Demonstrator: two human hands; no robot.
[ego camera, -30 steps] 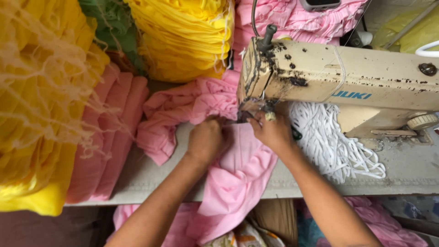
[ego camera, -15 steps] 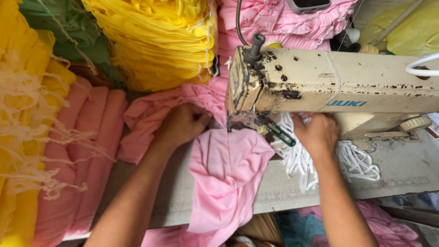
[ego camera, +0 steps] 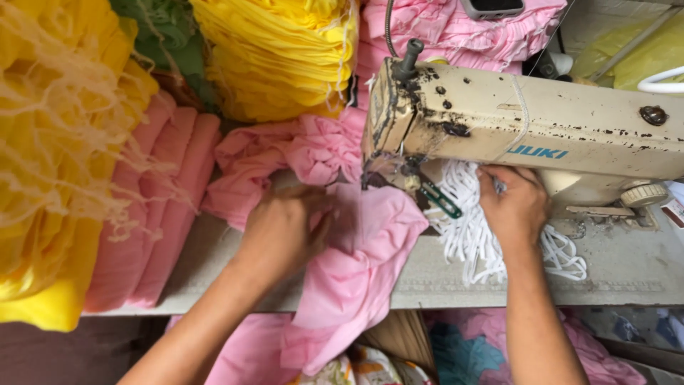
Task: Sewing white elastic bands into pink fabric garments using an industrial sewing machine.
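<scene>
My left hand [ego camera: 288, 228] presses on a piece of pink fabric [ego camera: 356, 285] that hangs over the front edge of the sewing table [ego camera: 442, 278]. The fabric's top end lies under the needle area of a worn cream sewing machine [ego camera: 520, 117]. My right hand [ego camera: 514, 207] sits to the right of the needle, under the machine arm, its fingers in a heap of white elastic cord [ego camera: 470, 228]. A green-handled tool [ego camera: 439, 199] lies between the two hands.
Stacks of yellow fabric [ego camera: 278, 50] and fringed yellow cloth [ego camera: 57, 142] fill the left and back. Folded pink pieces [ego camera: 160, 214] lie on the left, crumpled pink cloth [ego camera: 285, 153] behind the machine. A phone [ego camera: 494, 7] rests on pink fabric [ego camera: 456, 36] at the back.
My right hand has left the pink fabric by the needle and moved right onto the white cord heap. My left hand stays on the fabric. The camera has come closer.
</scene>
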